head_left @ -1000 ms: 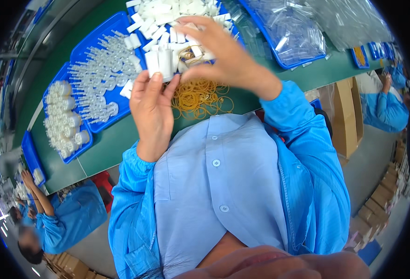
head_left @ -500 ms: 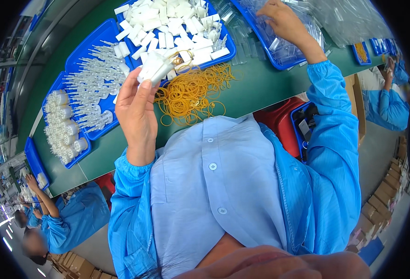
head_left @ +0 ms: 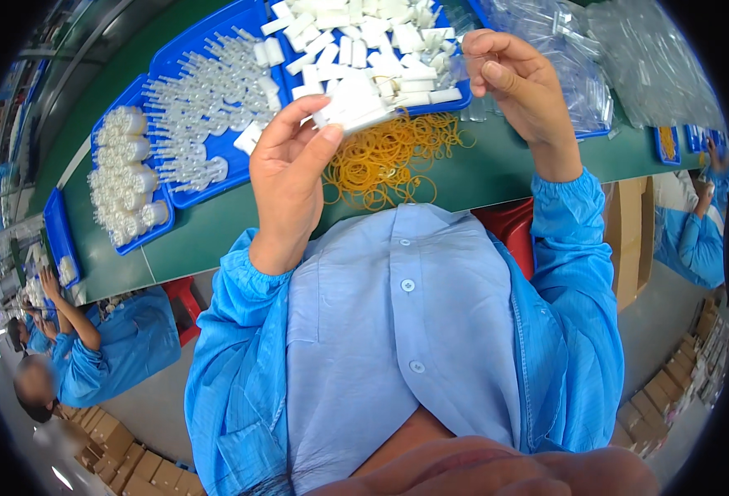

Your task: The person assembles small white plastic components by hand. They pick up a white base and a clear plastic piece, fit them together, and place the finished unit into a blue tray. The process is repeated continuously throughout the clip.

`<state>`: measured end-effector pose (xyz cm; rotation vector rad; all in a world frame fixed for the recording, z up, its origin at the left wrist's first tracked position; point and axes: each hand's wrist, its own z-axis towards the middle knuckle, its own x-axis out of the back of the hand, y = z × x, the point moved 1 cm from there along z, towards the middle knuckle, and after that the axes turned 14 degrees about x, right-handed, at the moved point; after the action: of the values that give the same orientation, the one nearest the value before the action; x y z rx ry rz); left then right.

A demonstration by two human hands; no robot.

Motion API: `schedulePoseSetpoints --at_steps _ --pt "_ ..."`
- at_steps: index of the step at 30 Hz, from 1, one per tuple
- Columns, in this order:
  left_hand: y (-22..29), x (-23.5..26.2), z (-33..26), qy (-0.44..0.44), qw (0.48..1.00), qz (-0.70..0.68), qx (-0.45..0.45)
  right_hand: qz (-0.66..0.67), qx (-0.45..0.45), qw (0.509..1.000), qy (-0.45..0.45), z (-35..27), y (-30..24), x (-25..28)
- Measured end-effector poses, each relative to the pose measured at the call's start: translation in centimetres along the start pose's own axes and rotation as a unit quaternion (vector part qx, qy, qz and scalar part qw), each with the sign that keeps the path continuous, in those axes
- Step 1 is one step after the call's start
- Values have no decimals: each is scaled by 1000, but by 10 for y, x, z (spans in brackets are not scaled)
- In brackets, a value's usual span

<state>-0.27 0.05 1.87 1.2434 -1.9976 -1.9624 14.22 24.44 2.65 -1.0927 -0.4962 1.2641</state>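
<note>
My left hand (head_left: 288, 178) is closed on a small bundle of white plastic pieces (head_left: 350, 104), pinched between thumb and fingers above the table. What binds the bundle, if anything, is hard to see. To its right, my right hand (head_left: 523, 93) is raised with thumb and fingertips pinched together. A thin clear plastic piece (head_left: 459, 68) shows faintly at those fingertips; its exact shape is blurred. Just beyond the left hand lies a loose heap of yellow rubber bands (head_left: 381, 165). Behind the bundle, many white plastic blocks (head_left: 352, 51) fill a blue tray (head_left: 450, 101).
A blue tray (head_left: 184, 198) of slim white nozzle-like parts (head_left: 203, 99) stands left, beside one with round white parts (head_left: 121, 182). Clear plastic sleeves (head_left: 546, 58) fill a tray at right, near a clear bag (head_left: 654, 62). Co-workers sit at both sides.
My right hand has come out of the tray of clear sleeves, moving left and nearer to my left hand. The left hand's bundle has tilted flatter. The whole view has shifted slightly.
</note>
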Motion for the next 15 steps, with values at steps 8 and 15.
schedulePoseSetpoints --at_steps 8,15 --pt "3 20 -8 2 1000 -26 -12 -62 51 995 53 11 6 -62" --pt "4 32 -15 3 999 -24 -33 -195 26 980 16 20 8 -92"
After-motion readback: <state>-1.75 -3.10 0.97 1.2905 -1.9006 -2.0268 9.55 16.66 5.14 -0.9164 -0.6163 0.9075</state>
